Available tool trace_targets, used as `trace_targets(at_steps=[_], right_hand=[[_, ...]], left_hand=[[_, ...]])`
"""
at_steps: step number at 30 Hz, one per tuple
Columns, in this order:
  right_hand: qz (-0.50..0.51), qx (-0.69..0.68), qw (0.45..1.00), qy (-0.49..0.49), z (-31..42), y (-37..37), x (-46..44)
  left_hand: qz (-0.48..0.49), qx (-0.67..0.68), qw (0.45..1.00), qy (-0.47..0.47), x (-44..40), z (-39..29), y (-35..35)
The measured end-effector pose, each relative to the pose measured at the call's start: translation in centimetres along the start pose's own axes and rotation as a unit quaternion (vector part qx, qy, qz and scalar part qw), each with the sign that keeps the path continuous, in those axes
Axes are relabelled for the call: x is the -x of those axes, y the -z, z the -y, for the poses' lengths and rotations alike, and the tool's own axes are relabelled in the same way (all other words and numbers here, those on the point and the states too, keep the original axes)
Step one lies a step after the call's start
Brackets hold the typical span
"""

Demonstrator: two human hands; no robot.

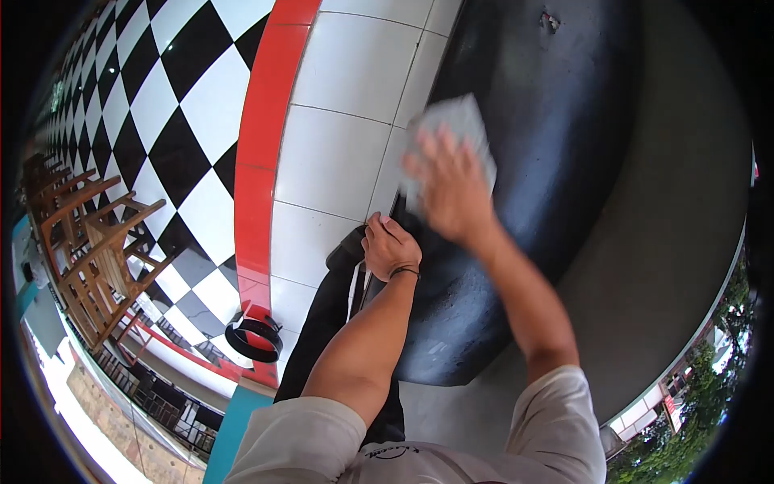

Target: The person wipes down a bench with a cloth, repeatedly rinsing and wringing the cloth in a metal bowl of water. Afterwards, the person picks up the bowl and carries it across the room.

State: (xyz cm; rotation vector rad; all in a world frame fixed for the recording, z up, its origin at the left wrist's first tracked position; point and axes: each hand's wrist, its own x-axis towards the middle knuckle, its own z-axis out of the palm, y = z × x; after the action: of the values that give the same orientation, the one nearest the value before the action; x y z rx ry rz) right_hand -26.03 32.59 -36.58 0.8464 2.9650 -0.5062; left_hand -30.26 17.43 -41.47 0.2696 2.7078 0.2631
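My right hand [451, 181] lies over a light grey cloth [472, 121], fingers spread and pressing it against a long black padded surface, like a seat or bench [516, 218]. Motion blurs both the hand and the cloth. Lower and to the left, my left hand [393, 244] has its fingers curled in at the near edge of the black surface, close to my knee in black trousers [343, 282]. What those fingers grip, if anything, is hidden. A dark band circles the left wrist.
White floor tiles [326, 153] and a red tiled strip [262, 121] run along the left, beside a black-and-white checkered floor [181, 145]. Wooden chairs [109, 242] stand far left. A black ring-shaped object [254, 339] sits by the strip. Damage [550, 22] marks the padding's far end.
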Motion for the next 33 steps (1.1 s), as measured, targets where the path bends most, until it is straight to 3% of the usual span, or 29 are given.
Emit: trace_targets(at_steps=[2,7,10,13,15,17,21,22,23,25,27,30,32,33], right_hand=[[0.092,-0.019,0.996,-0.008,4.3,-1.7,5.8],[0.123,-0.04,0.991,0.038,0.4,-0.4,2.9],[-0.073,0.092,0.993,-0.003,-6.1,1.1,-5.4],[-0.251,0.159,0.949,-0.109,-11.7,1.2,-11.9],[-0.172,0.106,0.954,-0.22,-7.6,5.1,-11.8],[-0.255,0.168,0.924,-0.231,-7.8,0.3,-10.1],[-0.139,-0.018,0.964,-0.226,2.0,-1.2,0.0],[-0.093,-0.032,0.965,-0.244,4.6,-1.5,2.7],[-0.055,-0.063,0.962,-0.26,7.3,-1.5,5.6],[0.044,-0.096,0.94,-0.324,13.6,-2.3,12.7],[0.13,-0.131,0.908,-0.377,21.1,-4.6,20.5],[0.153,-0.109,0.896,-0.402,27.2,-7.7,25.0],[0.143,-0.099,0.89,-0.421,26.2,-7.3,22.3],[0.082,-0.085,0.898,-0.425,23.9,-6.0,18.9]], left_hand=[[-0.008,0.029,1.0,-0.006,0.1,0.5,-0.2],[-0.005,0.051,0.999,0.007,0.1,-0.3,0.2],[-0.025,0.03,0.999,-0.007,0.3,0.1,0.0],[-0.005,0.026,1.0,0.013,0.0,-0.8,0.6],[0.021,0.019,0.999,0.033,0.1,-0.7,0.8],[0.04,0.018,0.998,0.04,0.1,-0.4,0.8],[0.107,0.071,0.991,0.039,-0.4,0.2,1.4],[0.174,0.118,0.977,0.045,-0.8,0.7,2.4],[0.182,0.397,0.9,0.012,-1.5,3.5,0.3],[0.379,0.546,0.738,0.117,-4.5,6.7,2.9],[0.357,0.407,0.84,0.031,-6.4,8.6,5.1],[0.433,0.315,0.844,-0.013,-9.1,12.7,8.6],[0.458,0.247,0.853,-0.021,-10.6,14.8,11.9],[0.451,0.213,0.867,-0.012,-11.0,16.3,13.7]])
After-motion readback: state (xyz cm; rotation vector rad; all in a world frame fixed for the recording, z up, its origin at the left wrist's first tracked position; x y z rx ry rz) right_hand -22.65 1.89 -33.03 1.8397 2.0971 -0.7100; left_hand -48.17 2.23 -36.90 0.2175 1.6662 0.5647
